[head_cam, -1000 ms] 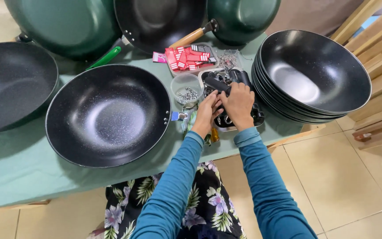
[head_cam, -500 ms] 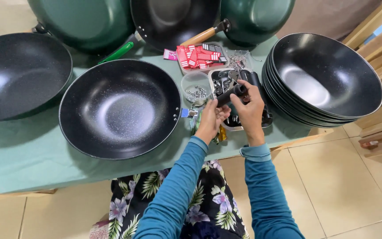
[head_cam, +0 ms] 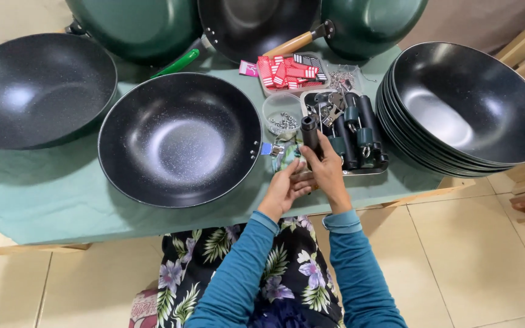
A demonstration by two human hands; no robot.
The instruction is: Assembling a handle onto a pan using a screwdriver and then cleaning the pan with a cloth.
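Right now the right hand [head_cam: 329,176] is wrapped around a black cylindrical pan handle [head_cam: 310,135], its fingers clenched on the lower end so that the handle stands nearly upright out of the fist, long axis running away from the person and leaning slightly left. The left hand [head_cam: 284,188] sits just beside the right, touching it at the fingertips; its fingers are half curled against the right hand's knuckles, and whether they pinch some small part cannot be told. The held handle is just right of the rim of the large black speckled non-stick wok [head_cam: 179,138], which serves as the landmark: a small metal bracket [head_cam: 273,149] juts from that rim towards the hands, so the wok's attachment point lies left of and a little beyond the fingers, nearer the left hand. Farther right of the wok lies a shallow metal tray [head_cam: 369,172] of more black handles, and between tray and wok a small clear round container of screws [head_cam: 282,114]. Beyond that is a clear packet of red and black strips [head_cam: 287,70]; well right of the wok is a stack of black woks [head_cam: 466,103], all on a green cloth-covered table [head_cam: 44,194].
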